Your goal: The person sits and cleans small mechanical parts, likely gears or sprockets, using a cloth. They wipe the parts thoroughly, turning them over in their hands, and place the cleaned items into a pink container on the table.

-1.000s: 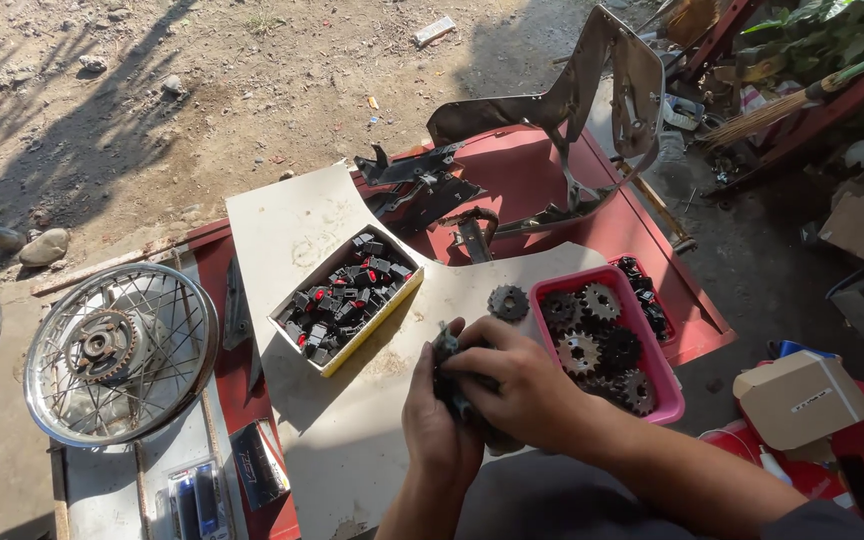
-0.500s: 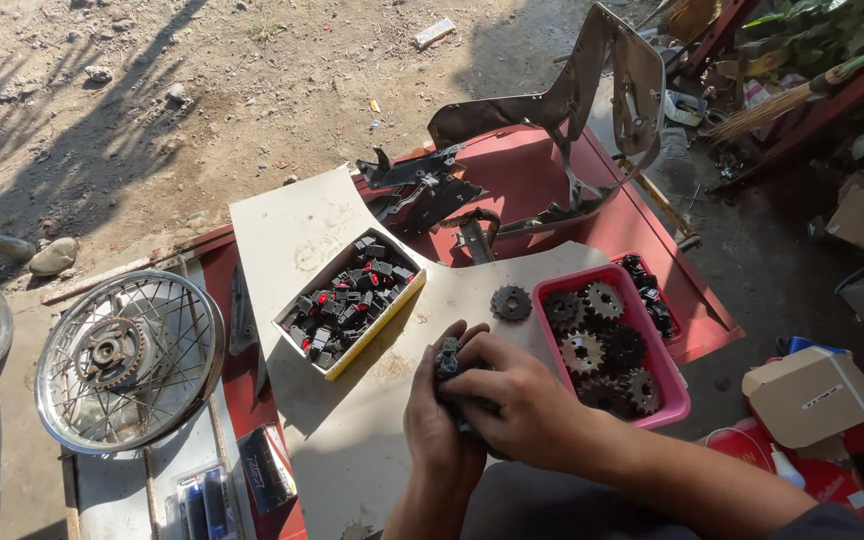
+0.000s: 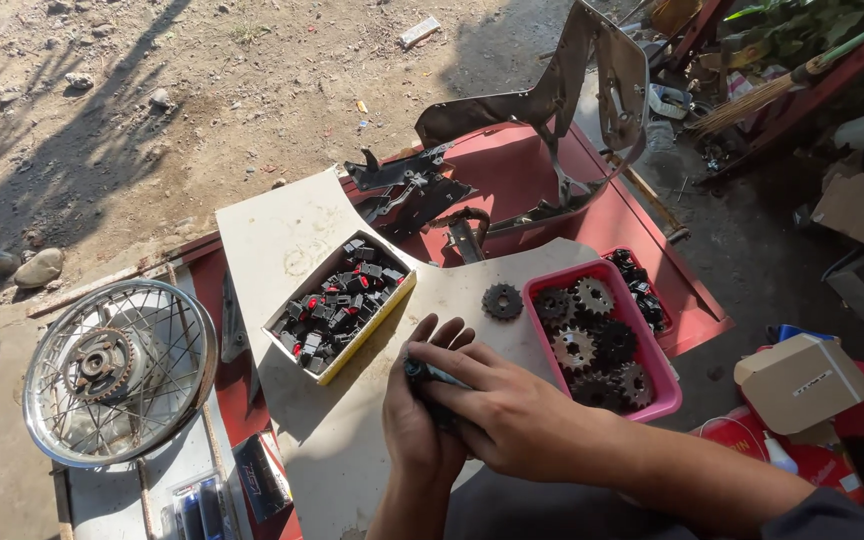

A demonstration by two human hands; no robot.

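Both hands, the left hand beneath and the right hand over it, are clamped in one grip on a small dark metal part above the pale board's near edge, just beside a loose black sprocket and the pink plastic tray of sprockets, with the yellow-edged box of black and red switches towards the board's left side.

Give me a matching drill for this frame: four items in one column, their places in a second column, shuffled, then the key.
Things:
1. pink tray
2. yellow-edged box
3. loose sprocket
4. spoked wheel

Places:
A. flat on the pale board, between box and tray
B. far left, beside the board
C. right of the hands, holding toothed sprockets
D. on the board ahead of the hands, full of small black and red parts

Pairs: 1-C, 2-D, 3-A, 4-B

Left hand and right hand together grip a small dark part; what it is cannot be told.
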